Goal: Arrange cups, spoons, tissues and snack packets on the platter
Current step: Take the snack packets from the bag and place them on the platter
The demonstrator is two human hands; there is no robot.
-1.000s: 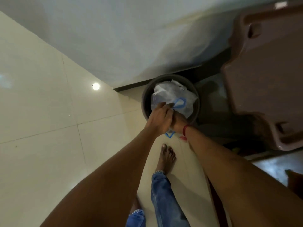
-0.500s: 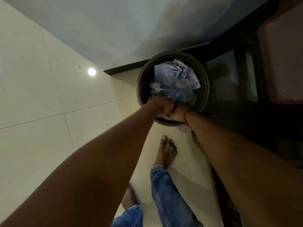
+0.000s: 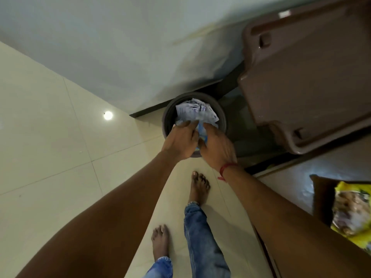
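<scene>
I am looking down at a round dark bin [image 3: 169, 119] on the floor, stuffed with crumpled white and blue plastic wrappers [image 3: 192, 111]. My left hand [image 3: 180, 140] and my right hand [image 3: 217, 149] meet over its near rim. Both press on a white-blue plastic wrapper [image 3: 201, 132] squeezed between their fingers, and most of it is hidden by the hands. At the right edge a yellow snack packet [image 3: 353, 209] lies against a dark brown platter [image 3: 321, 197], only partly in view.
A brown plastic chair [image 3: 305, 77] stands upper right beside the bin, against the pale wall [image 3: 120, 47]. A glossy table top [image 3: 289, 177] runs along the right. My bare feet [image 3: 198, 187] stand on cream floor tiles [image 3: 50, 147].
My hands have risen from deep in the bin to its near rim and spread a little apart. The view has swung, bringing the chair and the snack packet into sight.
</scene>
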